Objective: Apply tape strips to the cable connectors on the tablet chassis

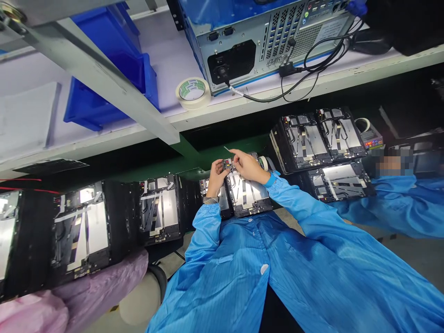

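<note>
White glare on silvery panels (255, 190)

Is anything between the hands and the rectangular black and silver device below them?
Nothing visible: the left hand and right hand are at the far end of the rectangular black and silver device. A white round roll is to its right, not between.

Blocked, cropped or too fine for us:
Fingers of the left hand (217, 178) and right hand (250, 167) hide part of the device's top end (244, 192); we can't tell what they grip. Pale sliver (226, 149) by the right fingertips: too small to identify. PC (270, 51) cut by top edge, leftmost device (6, 236) by left. Patch (395, 163) above co-worker's sleeve (395, 199) pixelated.
</note>
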Motion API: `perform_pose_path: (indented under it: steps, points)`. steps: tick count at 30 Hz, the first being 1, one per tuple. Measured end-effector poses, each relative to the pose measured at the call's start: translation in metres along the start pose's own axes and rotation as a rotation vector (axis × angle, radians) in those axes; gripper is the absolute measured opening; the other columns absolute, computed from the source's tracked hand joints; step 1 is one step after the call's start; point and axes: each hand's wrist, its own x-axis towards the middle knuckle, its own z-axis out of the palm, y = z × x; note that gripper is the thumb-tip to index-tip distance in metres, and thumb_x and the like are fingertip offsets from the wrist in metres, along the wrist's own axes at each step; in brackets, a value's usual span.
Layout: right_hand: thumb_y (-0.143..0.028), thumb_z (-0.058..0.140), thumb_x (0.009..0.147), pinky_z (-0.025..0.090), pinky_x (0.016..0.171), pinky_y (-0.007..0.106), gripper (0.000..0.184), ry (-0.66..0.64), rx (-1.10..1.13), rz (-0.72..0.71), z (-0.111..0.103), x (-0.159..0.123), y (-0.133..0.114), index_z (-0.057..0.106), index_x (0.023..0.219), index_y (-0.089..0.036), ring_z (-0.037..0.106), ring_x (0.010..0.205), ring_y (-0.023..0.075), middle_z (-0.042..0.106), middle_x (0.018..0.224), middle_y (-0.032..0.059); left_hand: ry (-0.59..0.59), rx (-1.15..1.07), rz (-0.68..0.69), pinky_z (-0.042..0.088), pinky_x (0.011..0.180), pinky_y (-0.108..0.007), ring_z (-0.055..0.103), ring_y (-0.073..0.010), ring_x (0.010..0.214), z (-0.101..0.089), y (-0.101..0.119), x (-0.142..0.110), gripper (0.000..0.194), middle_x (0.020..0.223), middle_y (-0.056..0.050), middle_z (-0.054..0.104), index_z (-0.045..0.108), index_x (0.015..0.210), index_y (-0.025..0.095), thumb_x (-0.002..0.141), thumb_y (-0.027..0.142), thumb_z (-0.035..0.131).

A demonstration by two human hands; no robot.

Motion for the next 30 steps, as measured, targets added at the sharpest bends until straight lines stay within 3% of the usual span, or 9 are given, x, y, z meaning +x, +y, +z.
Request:
perform_pose_path:
  steps: [2, 5, 8, 13, 20, 26, 30]
  points:
    - [-0.021, 0.066, 0.088, 0.045, 0.068, 0.03, 0.05, 0.069, 0.37, 0.152, -0.001, -0.015, -0.014, 0.061, 0.138, -0.019, 0.055, 0.069, 0.0148, 0.069, 0.093, 0.0018, -0.007, -0.001, 0.003, 0.05, 0.115, -0.045, 0.064, -0.0241, 0.132, 0.0, 0.002, -0.002, 0.057, 0.139, -0.013, 0.064, 0.05, 0.135, 0.025, 0.085, 0.035, 0.077]
    - [-0.029, 0.073, 0.085, 0.039, 0.057, 0.027, 0.044, 0.06, 0.941, 0.381, 0.008, -0.039, -0.029, 0.065, 0.128, -0.018, 0.051, 0.06, 0.012, 0.069, 0.087, 0.001, -0.007, -0.024, 0.011, 0.05, 0.115, -0.044, 0.064, -0.0234, 0.131, 0.0, 0.002, -0.003, 0.058, 0.137, -0.012, 0.064, 0.05, 0.134, 0.025, 0.083, 0.034, 0.077]
    - [-0.023, 0.076, 0.081, 0.041, 0.057, 0.027, 0.04, 0.051, 1.242, 0.519, 0.027, -0.054, -0.027, 0.068, 0.12, -0.017, 0.053, 0.062, 0.0117, 0.071, 0.086, 0.002, 0.006, -0.024, 0.028, 0.048, 0.117, -0.043, 0.064, -0.0225, 0.131, -0.001, 0.0, -0.002, 0.055, 0.136, -0.011, 0.064, 0.051, 0.132, 0.025, 0.083, 0.032, 0.076]
    - [-0.018, 0.074, 0.08, 0.043, 0.059, 0.025, 0.038, 0.115, 1.37, 0.601, 0.048, -0.054, -0.012, 0.068, 0.118, -0.016, 0.057, 0.065, 0.0122, 0.071, 0.085, 0.0023, 0.0, -0.02, 0.051, 0.048, 0.118, -0.043, 0.063, -0.0225, 0.132, -0.001, 0.001, -0.002, 0.053, 0.138, -0.01, 0.063, 0.051, 0.132, 0.026, 0.084, 0.028, 0.074]
    - [-0.019, 0.071, 0.081, 0.044, 0.06, 0.027, 0.032, 0.132, 1.381, 0.622, 0.047, -0.051, -0.014, 0.068, 0.113, -0.018, 0.056, 0.064, 0.0136, 0.071, 0.083, 0.0013, 0.008, 0.1, 0.114, 0.049, 0.114, -0.038, 0.058, -0.0225, 0.138, 0.002, 0.015, -0.009, 0.053, 0.152, -0.008, 0.053, 0.05, 0.138, 0.029, 0.088, 0.021, 0.066]
    - [-0.022, 0.068, 0.087, 0.046, 0.063, 0.028, 0.018, 0.134, 1.422, 0.675, 0.043, -0.047, -0.017, 0.071, 0.104, -0.017, 0.052, 0.063, 0.0131, 0.07, 0.083, 0.0024, -0.061, 0.302, 0.135, 0.046, 0.116, -0.041, 0.048, -0.0282, 0.149, -0.005, 0.027, -0.007, 0.022, 0.157, -0.009, 0.048, 0.069, 0.112, 0.026, 0.091, 0.021, 0.066]
    - [-0.022, 0.063, 0.088, 0.047, 0.062, 0.028, 0.015, 0.151, 1.44, 0.718, 0.04, -0.044, -0.021, 0.072, 0.099, -0.017, 0.05, 0.062, 0.014, 0.069, 0.082, 0.0041, -0.116, 0.392, 0.158, 0.045, 0.116, -0.044, 0.047, -0.0291, 0.15, -0.009, 0.034, -0.007, 0.019, 0.154, -0.009, 0.052, 0.072, 0.11, 0.027, 0.094, 0.021, 0.064]
